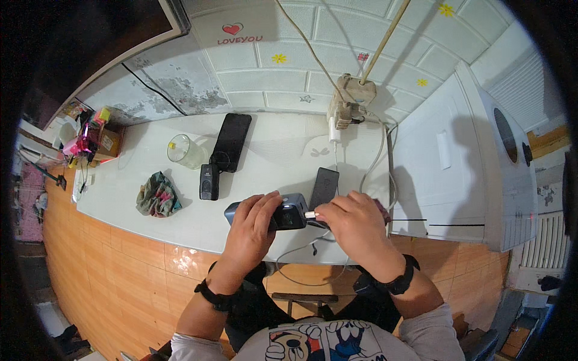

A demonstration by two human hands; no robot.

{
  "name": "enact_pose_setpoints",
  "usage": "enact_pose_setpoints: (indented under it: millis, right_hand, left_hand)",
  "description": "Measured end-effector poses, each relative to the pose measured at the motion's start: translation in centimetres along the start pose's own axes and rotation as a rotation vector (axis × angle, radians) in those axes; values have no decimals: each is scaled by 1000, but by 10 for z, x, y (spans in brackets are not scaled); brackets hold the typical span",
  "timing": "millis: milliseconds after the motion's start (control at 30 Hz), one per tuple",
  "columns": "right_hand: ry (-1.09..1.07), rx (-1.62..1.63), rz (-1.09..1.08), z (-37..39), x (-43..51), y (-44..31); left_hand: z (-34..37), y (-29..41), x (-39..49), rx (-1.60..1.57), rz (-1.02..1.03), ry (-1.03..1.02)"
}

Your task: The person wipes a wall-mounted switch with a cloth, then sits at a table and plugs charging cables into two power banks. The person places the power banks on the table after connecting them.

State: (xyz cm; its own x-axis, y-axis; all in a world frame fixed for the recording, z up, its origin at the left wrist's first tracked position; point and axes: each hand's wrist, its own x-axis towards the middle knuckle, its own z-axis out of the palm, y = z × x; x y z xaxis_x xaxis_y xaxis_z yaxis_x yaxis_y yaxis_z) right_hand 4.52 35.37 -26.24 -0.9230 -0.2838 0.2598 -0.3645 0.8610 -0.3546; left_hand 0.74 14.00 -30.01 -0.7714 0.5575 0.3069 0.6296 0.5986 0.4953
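Observation:
My left hand [255,221] grips a blue-grey power bank [291,216] from above, just over the table's front part. A small dark display shows on its end face. My right hand [356,221] pinches a USB plug [310,215] of a grey cable [289,280] between thumb and fingers. The plug's tip is at the right end of the power bank; whether it sits in a port I cannot tell. The cable loops down past the table edge. Just behind my hands a flat dark rectangular device [325,185] lies on the table, partly hidden by my right hand.
On the white table [275,149] are a black smartphone [232,140], a small black device [209,181], a drinking glass [183,151] and a crumpled patterned cloth [158,196]. A socket adapter [356,90] holds a white charger [334,130]. A white appliance [438,167] stands right.

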Motion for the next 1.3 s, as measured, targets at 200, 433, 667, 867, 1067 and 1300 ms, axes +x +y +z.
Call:
enact_pose_setpoints:
  millis: [200,433,667,867,1067,1300]
  right_hand:
    - [27,-64,116,7,-21,7]
    - [52,61,302,-14,-29,35]
    - [142,-17,512,8,-31,66]
    - [196,76,540,24,-35,82]
    - [162,97,537,16,-39,88]
    - [282,152,406,-17,-45,65]
  left_hand:
    - [15,-16,-2,-94,42,-168]
    - [4,-76,-3,139,-259,-231]
    - [30,-92,15,239,-519,-306]
    - [28,-74,26,408,-404,-193]
    - [96,22,66,68,-482,-290]
    - [95,37,63,-135,-431,-254]
